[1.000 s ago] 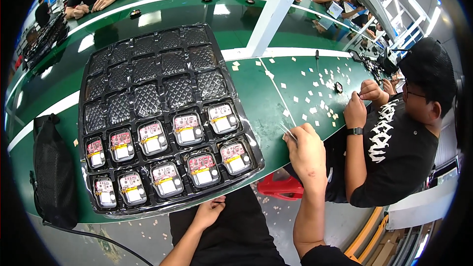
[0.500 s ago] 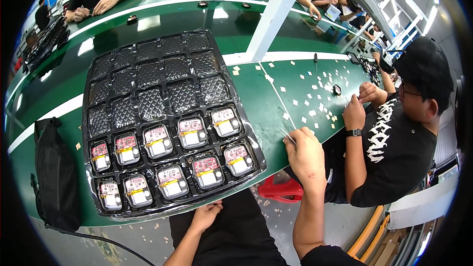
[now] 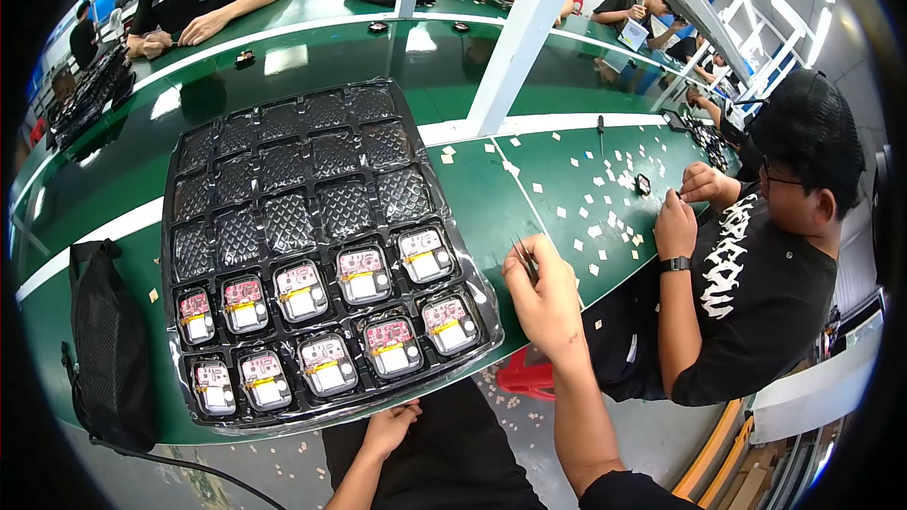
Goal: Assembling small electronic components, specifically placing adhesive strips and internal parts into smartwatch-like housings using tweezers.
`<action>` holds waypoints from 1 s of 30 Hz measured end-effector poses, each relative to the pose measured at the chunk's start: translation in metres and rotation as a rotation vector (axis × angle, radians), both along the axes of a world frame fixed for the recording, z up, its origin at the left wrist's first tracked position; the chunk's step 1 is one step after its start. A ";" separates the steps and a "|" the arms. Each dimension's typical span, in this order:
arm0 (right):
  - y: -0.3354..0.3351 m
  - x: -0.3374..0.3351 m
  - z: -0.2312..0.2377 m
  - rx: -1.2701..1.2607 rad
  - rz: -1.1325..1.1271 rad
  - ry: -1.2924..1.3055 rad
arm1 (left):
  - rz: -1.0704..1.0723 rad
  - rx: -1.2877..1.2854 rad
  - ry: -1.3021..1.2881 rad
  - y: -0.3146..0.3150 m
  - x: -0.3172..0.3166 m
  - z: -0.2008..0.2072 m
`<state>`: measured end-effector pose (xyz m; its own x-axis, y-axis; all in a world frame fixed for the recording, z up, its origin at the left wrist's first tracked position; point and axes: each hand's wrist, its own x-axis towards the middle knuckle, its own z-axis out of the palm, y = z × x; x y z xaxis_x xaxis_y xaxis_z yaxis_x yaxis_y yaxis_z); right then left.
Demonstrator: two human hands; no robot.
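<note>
My right hand (image 3: 543, 297) is closed on a pair of metal tweezers (image 3: 525, 258), their tips pointing up and left, just off the tray's right edge. My left hand (image 3: 390, 427) rests low, by the table's near edge above my lap, with its fingers curled in and nothing visible in them. Before me lies a black plastic tray (image 3: 342, 206) with a grid of pockets. Its two near rows hold small open device housings (image 3: 449, 324) with red circuit boards, white blocks and strips of yellow tape. The farther rows show bare textured pockets.
A black mesh bag (image 3: 111, 349) lies left of the tray, with a black cable below it. Small pale squares (image 3: 594, 230) are scattered over the green table at right. A co-worker (image 3: 756, 264) sits close on my right. A white post (image 3: 529, 38) rises behind the tray.
My right hand has moved left, closer to the tray, with the tweezers in it. My left hand has stayed near the table's edge, its fingers still curled.
</note>
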<state>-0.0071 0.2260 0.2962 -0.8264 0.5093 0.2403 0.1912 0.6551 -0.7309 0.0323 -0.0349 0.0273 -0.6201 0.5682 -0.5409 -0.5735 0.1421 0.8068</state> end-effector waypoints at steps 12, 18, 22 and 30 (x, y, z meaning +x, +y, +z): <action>0.007 -0.009 -0.031 -0.459 0.042 0.253 | -0.101 -0.022 -0.076 0.015 -0.002 0.006; 0.003 -0.007 -0.030 -0.543 0.054 0.239 | -0.048 -0.095 -0.110 0.003 -0.004 -0.002; 0.005 -0.005 -0.029 -0.544 0.028 0.221 | 0.070 -0.011 -0.236 0.004 -0.006 0.005; 0.001 -0.007 -0.026 -0.419 0.028 0.171 | -0.056 -0.028 -0.113 0.014 -0.002 0.006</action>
